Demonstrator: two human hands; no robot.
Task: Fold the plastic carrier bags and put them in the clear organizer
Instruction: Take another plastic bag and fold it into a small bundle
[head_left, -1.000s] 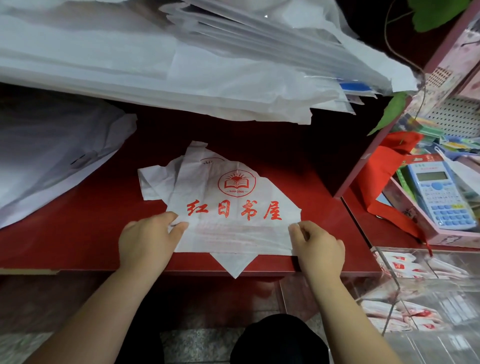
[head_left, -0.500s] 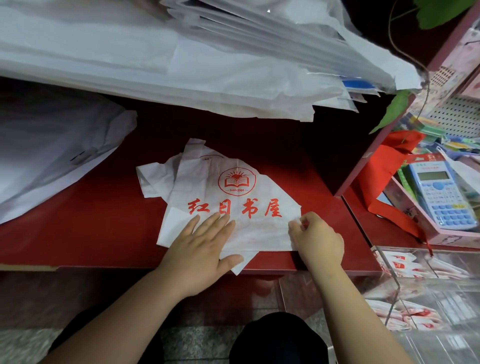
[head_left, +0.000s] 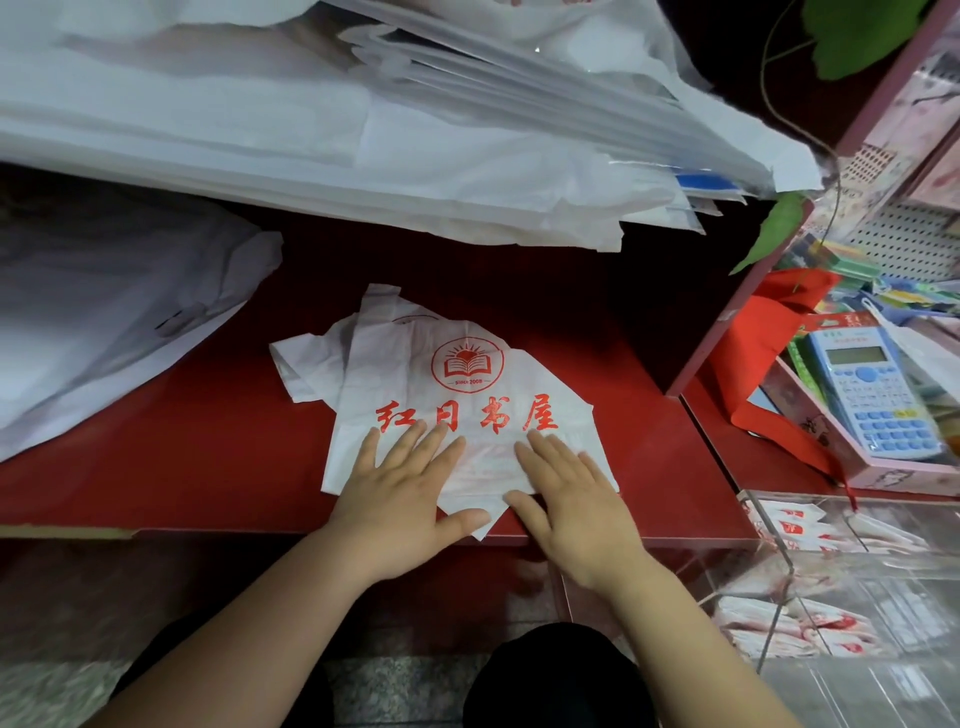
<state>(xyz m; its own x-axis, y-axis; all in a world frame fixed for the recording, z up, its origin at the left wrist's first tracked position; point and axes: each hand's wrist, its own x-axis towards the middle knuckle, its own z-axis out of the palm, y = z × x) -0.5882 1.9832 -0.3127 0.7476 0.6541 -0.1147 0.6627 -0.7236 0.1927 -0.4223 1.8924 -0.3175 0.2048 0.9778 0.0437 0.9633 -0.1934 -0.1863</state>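
- White plastic carrier bag (head_left: 467, 384) lies flat on the red counter (head_left: 182, 457), close to the front edge. It is printed in red with a round open-book logo and a row of four characters.
- The bag's handles are bunched and creased toward its upper left. One pointed corner pokes out over the counter's front edge, between the two thumbs.
- Left hand (head_left: 402, 499): palm down, fingers straight and spread, pressing on the bag's lower left part. Fingertips reach just under the printed characters. It grips nothing.
- Right hand (head_left: 571, 504): also flat, fingers straight and close together, pressing on the bag's lower right part. Nothing is pinched or curled round.
- The hands sit side by side, thumbs pointing at each other, not touching.
- Clear organizer (head_left: 779, 561) stands at lower right, past the counter's right end and lower than its top. Its compartments hold folded bags (head_left: 795, 525), white with red print.
- A thick stack of white bags (head_left: 311, 130) overhangs the back of the counter; a looser heap of white plastic (head_left: 104, 312) lies to the left.
- Right of the counter: blue-and-white calculator (head_left: 872, 395) in a pink box (head_left: 831, 447), with red cloth (head_left: 753, 338) draped beside it and a green leaf (head_left: 774, 228) hanging above.
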